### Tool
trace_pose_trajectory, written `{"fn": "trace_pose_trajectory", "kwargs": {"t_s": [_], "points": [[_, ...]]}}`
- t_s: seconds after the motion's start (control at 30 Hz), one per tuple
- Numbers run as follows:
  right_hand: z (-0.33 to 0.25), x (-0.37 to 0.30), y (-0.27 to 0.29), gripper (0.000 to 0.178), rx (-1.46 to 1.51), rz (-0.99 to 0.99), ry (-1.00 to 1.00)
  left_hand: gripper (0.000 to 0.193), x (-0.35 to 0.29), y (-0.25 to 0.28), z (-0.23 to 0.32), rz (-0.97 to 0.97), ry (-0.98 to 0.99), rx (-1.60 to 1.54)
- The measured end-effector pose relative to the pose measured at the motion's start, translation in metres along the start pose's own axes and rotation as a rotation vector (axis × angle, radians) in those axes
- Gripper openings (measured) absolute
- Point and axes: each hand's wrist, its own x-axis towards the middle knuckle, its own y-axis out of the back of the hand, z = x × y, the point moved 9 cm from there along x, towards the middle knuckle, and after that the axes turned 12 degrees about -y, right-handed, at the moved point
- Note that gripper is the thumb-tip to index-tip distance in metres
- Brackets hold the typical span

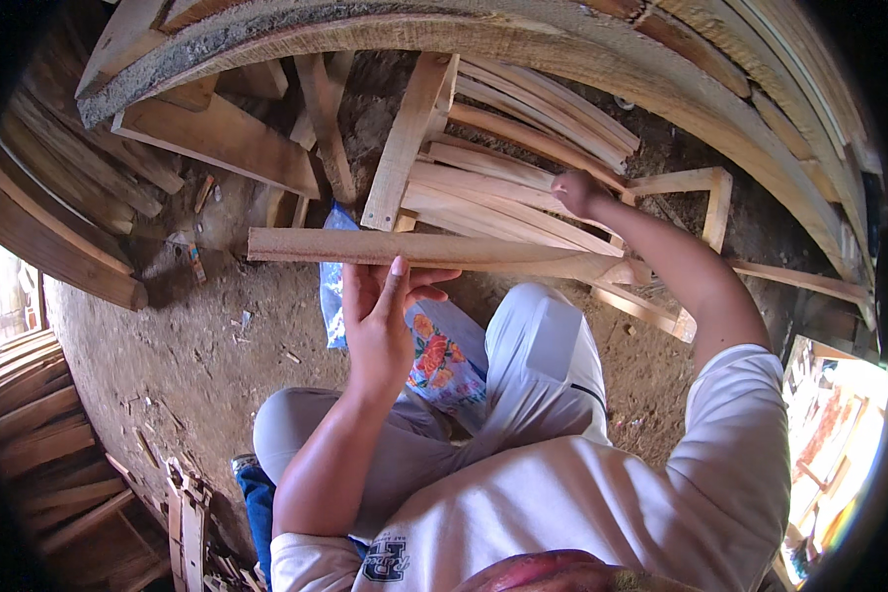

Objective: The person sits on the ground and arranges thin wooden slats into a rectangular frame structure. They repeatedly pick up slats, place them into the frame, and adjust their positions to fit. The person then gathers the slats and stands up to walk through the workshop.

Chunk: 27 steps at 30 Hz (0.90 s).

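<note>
So the person [572,503] is sitting on the dirt floor [217,331] with a long plank [434,249] in the left hand [380,326]. That hand's got it from below: thumb up against the near edge, fingers tucked underneath, about 1/3 of the way along from the left end. The plank runs crosswise just past the knees, in front of a pile of slats [553,187]. Its right end overlaps a low wood frame [717,212] in the view, but can't tell if the 2 actually touch.

The right hand [580,195] is out over the pile, fingers curled in pretty tight. Can't tell if they're around a slat or just balled up, sorry.

As for the step, looks like handling the plank with 1 hand while the other reaches into the pile. My guess is any move from here calls for a steady left grip, since the long right side could easily tip or knock the slats.
</note>
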Motion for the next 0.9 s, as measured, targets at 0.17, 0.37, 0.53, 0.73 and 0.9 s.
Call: {"fn": "trace_pose_trajectory", "kwargs": {"t_s": [0.17, 0.37, 0.53, 0.73, 0.9], "points": [[-0.019, 0.007, 0.021, 0.041, -0.213, 0.158, 0.018, 0.024, 0.002, 0.001, -0.005, 0.000, 0.037, 0.001], [-0.026, 0.009, 0.014, 0.030, -0.366, 0.111, 0.062, 0.021, 0.004, -0.002, -0.004, 0.041, 0.070, 0.020], [-0.038, 0.005, 0.048, 0.033, -0.377, 0.179, 0.019, 0.023, 0.007, -0.001, -0.010, 0.020, 0.095, 0.005], [-0.042, 0.018, 0.099, 0.038, -0.497, 0.070, -0.226, 0.024, 0.007, -0.001, -0.009, 0.004, 0.082, 0.010], [-0.023, 0.019, 0.117, 0.038, -0.505, 0.040, -0.330, 0.024, 0.005, -0.004, -0.008, 0.008, 0.072, 0.006]]}}
